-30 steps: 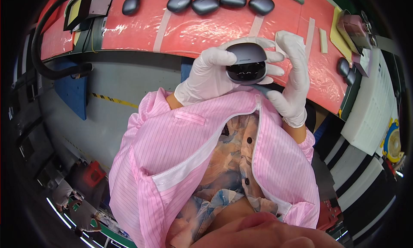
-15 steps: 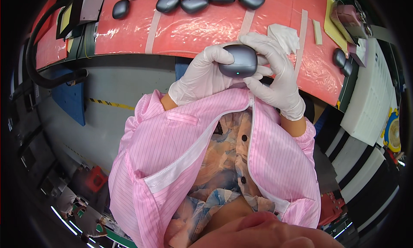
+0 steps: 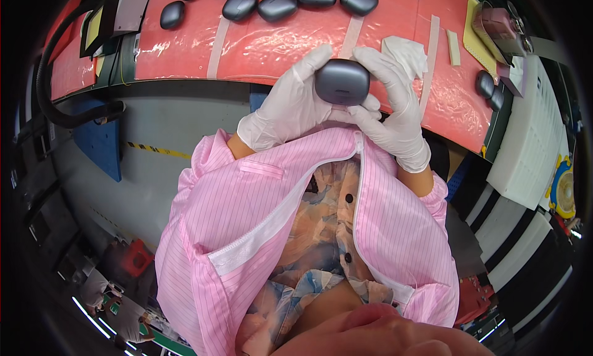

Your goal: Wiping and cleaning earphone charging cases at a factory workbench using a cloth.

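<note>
A dark grey, rounded earbud charging case (image 3: 343,83) is held between my two gloved hands, just over the near edge of the table. My left hand (image 3: 290,102) cradles it from the left, thumb raised beside its upper left corner and fingers partly hidden beneath. Around its right side curls my right hand (image 3: 395,102), index finger at the upper right corner and thumb near the bottom edge. The case's smooth face is toward me, with a small faint mark on it. No light shows on it.
Several similar cases (image 3: 278,6) lie in a row at the far side of the red covered table (image 3: 167,56). A crumpled white cloth (image 3: 405,54) lies beyond my right hand. Two more cases (image 3: 485,83) sit at the right edge, near a yellow pad (image 3: 479,38). A black flexible hose (image 3: 46,84) bends at left.
The case has turned in my hands, so the seam and green light that faced me are out of sight. My left thumb has lifted off its front and moved up.
</note>
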`<state>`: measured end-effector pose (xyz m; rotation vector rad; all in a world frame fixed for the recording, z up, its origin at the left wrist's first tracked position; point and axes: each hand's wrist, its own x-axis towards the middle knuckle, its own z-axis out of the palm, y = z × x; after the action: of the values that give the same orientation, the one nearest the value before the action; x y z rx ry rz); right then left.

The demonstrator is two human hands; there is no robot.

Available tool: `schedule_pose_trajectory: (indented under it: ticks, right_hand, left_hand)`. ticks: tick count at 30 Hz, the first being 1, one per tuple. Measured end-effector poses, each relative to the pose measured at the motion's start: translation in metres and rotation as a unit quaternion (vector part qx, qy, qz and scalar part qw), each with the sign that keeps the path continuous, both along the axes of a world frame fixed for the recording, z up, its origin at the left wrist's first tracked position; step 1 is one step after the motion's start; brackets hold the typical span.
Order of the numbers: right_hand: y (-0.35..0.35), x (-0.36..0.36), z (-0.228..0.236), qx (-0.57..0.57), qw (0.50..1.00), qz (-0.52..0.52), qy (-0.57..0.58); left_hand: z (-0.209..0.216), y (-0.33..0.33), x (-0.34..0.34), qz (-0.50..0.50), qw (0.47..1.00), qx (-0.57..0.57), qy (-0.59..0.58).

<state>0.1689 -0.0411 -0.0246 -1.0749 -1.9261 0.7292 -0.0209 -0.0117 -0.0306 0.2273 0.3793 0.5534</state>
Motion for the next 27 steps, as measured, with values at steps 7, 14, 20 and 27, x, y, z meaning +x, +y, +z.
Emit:
schedule_pose_trajectory:
  ticks: [7, 14, 20, 27]
  right_hand:
    - [-0.009, 0.014, -0.011, -0.026, 0.992, -0.119, 0.034]
    - [-0.011, 0.015, -0.021, 0.034, 0.989, -0.146, -0.021]
    - [-0.002, 0.011, -0.010, 0.132, 0.988, -0.023, -0.073]
    - [0.006, 0.096, -0.020, 0.047, 0.906, -0.421, 0.014]
  left_hand:
    - [0.005, -0.004, 0.008, 0.078, 0.875, 0.385, 0.285]
    - [0.007, -0.006, 0.017, 0.142, 0.724, 0.552, 0.388]
    - [0.004, -0.004, 0.021, 0.096, 0.764, 0.529, 0.357]
    - [0.008, 0.012, 0.028, -0.037, 0.809, 0.465, 0.359]
